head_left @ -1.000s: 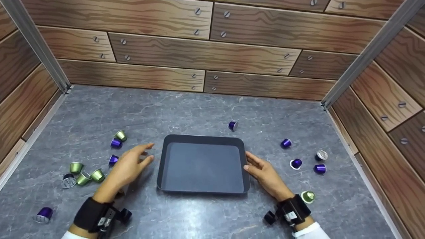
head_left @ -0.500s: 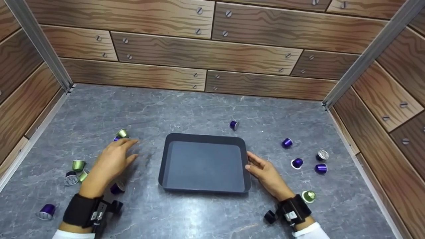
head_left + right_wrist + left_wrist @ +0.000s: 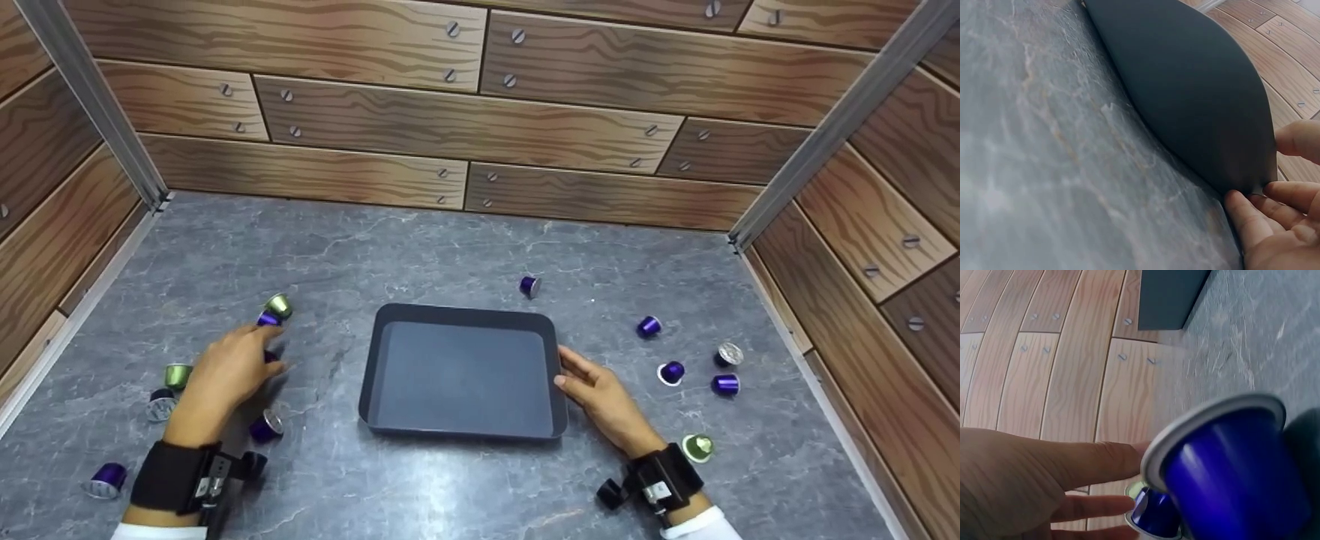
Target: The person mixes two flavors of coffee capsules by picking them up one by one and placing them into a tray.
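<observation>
My left hand [image 3: 229,371] reaches over the left part of the table, thumb and forefinger spread around a purple coffee capsule [image 3: 270,357] that they partly hide. In the left wrist view a blue-purple capsule [image 3: 1157,513] lies by the fingertips, while a larger-looking one [image 3: 1235,467] sits close to the camera. A dark grey rectangular tray [image 3: 461,375] with bare inside stands at the middle. My right hand [image 3: 604,397] holds its right side, thumb at the rim and fingers against the outer wall [image 3: 1202,95].
Beyond the left hand lie a green capsule [image 3: 279,305] and a purple one [image 3: 268,319]. More capsules are scattered left and right, including a green one [image 3: 698,447] near the right wrist. One purple capsule [image 3: 530,286] lies behind the tray. Wood-patterned walls [image 3: 360,116] enclose the table.
The left hand has moved left and away from the tray, then its thumb and forefinger have drawn closer around a purple capsule. The right hand stays at the tray's side.
</observation>
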Available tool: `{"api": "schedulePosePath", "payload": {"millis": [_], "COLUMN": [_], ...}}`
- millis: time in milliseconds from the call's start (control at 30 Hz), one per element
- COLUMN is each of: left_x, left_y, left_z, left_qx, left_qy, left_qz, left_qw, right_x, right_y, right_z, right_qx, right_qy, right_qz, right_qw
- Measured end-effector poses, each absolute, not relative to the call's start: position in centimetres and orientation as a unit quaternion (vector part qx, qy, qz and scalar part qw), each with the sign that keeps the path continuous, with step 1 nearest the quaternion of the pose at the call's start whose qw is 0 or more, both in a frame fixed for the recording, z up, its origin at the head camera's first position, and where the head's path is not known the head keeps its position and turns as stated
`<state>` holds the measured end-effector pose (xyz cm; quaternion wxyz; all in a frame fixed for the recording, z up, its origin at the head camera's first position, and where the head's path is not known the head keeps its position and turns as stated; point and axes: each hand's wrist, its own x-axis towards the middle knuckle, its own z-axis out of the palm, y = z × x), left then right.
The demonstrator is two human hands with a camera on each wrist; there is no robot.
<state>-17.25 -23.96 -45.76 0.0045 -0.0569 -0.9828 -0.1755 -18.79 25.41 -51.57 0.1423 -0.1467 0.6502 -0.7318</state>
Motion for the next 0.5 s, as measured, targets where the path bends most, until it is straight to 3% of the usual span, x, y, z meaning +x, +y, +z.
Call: {"api": "schedulePosePath", "payload": {"millis": [167,500], "left_x": [-17.04,-17.20], "left_y": [-24.16,-24.29], "left_z": [-45.83,-46.42], "left_qx": [-0.058,-0.074], "left_qy": [-0.983,-0.984], "left_qz": [-0.172,-0.161], "left_qw": [-0.020,0.008], "right_x": [-18.64,-18.59], "right_y": [25.34,25.27], "right_z": [-51.50,-51.47], "right_qx": [-0.149,-0.137], "right_qy": [0.655,0.667], "right_qz": [-0.728,-0.721], "right_qw": [0.136,0.126]}}
